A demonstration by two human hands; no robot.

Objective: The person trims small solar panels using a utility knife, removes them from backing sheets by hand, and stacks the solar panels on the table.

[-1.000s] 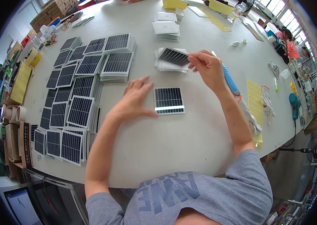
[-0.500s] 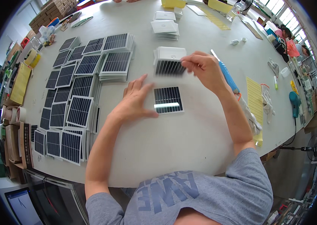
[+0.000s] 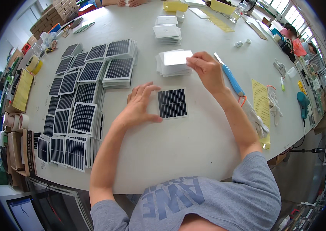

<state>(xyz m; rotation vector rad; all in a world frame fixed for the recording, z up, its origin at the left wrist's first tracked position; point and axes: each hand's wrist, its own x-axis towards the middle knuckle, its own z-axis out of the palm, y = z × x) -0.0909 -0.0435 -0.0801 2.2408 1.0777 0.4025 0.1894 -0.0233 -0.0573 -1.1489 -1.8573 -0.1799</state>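
A small solar panel [image 3: 172, 104], dark with thin light lines and a white border, lies flat on the table in front of me. Beside its left edge rests my left hand [image 3: 139, 104], fingers spread and thumb close to the panel's lower left corner. My right hand [image 3: 207, 73] pinches another solar panel [image 3: 177, 57] by its right side. That one looks bright white; whether this is its back or glare I cannot tell. It is over a stack of white-backed panels [image 3: 163, 69], just beyond the flat one.
Several piles of solar panels [image 3: 91, 71] cover the left. Farther back stands another white stack [image 3: 167, 31]. On the right are a blue-handled tool [image 3: 230, 77], gloves [image 3: 258, 121] and a yellow perforated sheet [image 3: 261, 100]. Another person's hands [image 3: 132, 3] show at the far edge.
The panel in my right hand has tilted from showing its dark lined face to a bright white surface. My left hand stays beside the flat panel; its fingers are less blurred.
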